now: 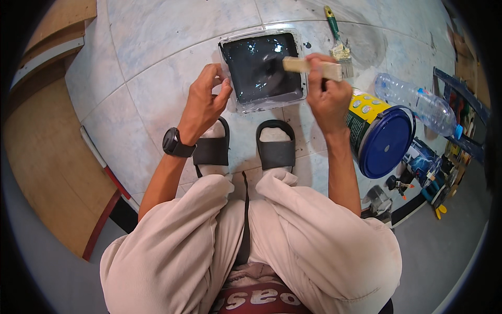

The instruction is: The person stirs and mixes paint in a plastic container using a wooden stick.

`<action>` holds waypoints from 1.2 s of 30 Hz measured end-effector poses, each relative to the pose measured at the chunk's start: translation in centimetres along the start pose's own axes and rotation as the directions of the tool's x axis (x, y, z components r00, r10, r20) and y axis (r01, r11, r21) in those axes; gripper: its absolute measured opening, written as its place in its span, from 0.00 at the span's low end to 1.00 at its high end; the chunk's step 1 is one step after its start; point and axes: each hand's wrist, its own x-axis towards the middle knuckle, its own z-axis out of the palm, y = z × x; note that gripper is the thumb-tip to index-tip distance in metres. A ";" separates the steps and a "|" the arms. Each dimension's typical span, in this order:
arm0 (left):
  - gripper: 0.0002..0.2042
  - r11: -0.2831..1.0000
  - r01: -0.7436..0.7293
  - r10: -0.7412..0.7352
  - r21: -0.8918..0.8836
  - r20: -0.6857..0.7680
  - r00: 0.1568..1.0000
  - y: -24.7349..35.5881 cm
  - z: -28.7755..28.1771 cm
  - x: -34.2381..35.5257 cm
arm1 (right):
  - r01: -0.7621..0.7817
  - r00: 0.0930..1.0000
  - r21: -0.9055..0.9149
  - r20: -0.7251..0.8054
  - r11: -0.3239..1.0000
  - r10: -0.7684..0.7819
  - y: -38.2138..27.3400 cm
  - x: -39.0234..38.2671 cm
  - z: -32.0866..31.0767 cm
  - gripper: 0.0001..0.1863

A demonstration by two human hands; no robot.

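**Both hands at work around a tub of dark paint**

Here we are on the tiled floor, and centre stage goes to a clear square tub, sitting just past the toes. Inside it, a broad pool of glossy dark paint, bright glints scattered across the surface!

The right hand is on the right side of the tub, fingers closed round a pale wooden tool. One end points left, out over the paint; a blurred dark patch lies just beyond it, so I can't tell whether the tip is dipping in.

Over to the left hand: half open, fingers curled, thumb and forefinger close together right at the tub's left wall. Whether they're actually pinching the plastic, I can't tell from here. A black watch sits on that wrist.

Beyond the right hand, a paintbrush with a green and yellow handle lies on the tiles, bristles towards the person. A dark spot shows just beside the tub's upper right corner. Then comes the big bucket, blue lid and yellow label, just beside the right wrist, with a clear bottle on its side beyond it, blue cap on. And down below, dark sandals stand between the tub and the beige trousers.
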 end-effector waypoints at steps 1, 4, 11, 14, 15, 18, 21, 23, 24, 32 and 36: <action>0.06 1.000 0.000 0.000 -0.010 0.003 1.000 0.1 0.2 0.1 | 0.001 1.000 -0.003 0.001 1.000 -0.001 0.1 0.6 0.0 0.04; 0.06 0.999 -0.035 0.035 -0.006 -0.024 0.999 -0.1 0.5 0.3 | 0.050 0.998 0.117 0.040 0.992 -0.055 -0.6 1.4 1.2 0.04; 0.05 0.999 -0.006 0.005 -0.033 -0.005 1.000 0.0 -0.1 0.1 | -0.051 0.996 0.018 0.080 0.999 0.049 -0.8 0.0 -0.4 0.04; 0.05 1.000 -0.010 0.010 -0.022 0.001 1.000 -0.2 0.0 0.1 | -0.114 0.992 0.118 0.058 0.986 0.108 -1.1 0.3 0.7 0.05; 0.06 1.000 -0.020 0.020 -0.020 -0.009 1.000 -0.3 0.1 0.1 | -0.146 0.989 0.167 0.048 0.975 0.140 -1.2 0.4 1.3 0.05; 0.06 0.999 -0.030 0.030 -0.023 -0.004 1.000 -0.3 0.6 0.3 | -0.017 0.994 0.199 0.111 0.980 -0.005 -2.1 -0.4 3.1 0.05; 0.06 1.000 -0.031 0.031 -0.007 0.005 1.000 -0.6 0.1 0.2 | -0.043 0.970 0.192 0.241 0.980 -0.005 -2.7 -1.4 2.3 0.06; 0.05 1.000 -0.030 0.030 0.006 0.001 1.000 -0.5 -0.3 0.0 | -0.026 0.987 0.055 0.162 0.998 0.017 -1.8 -1.3 0.8 0.06; 0.06 1.000 -0.027 0.027 0.002 0.002 1.000 -0.2 -0.3 0.0 | -0.098 0.988 0.010 0.119 0.995 0.096 -1.4 -0.9 0.2 0.07; 0.06 1.000 -0.018 0.018 -0.011 0.013 1.000 -0.4 0.2 0.3 | 0.009 0.980 0.203 0.191 0.979 -0.048 -2.4 -0.3 3.1 0.06; 0.06 1.000 -0.009 0.009 -0.017 -0.005 1.000 -0.2 -0.3 0.0 | -0.108 0.982 0.016 0.156 0.994 0.104 -1.5 -1.0 0.4 0.08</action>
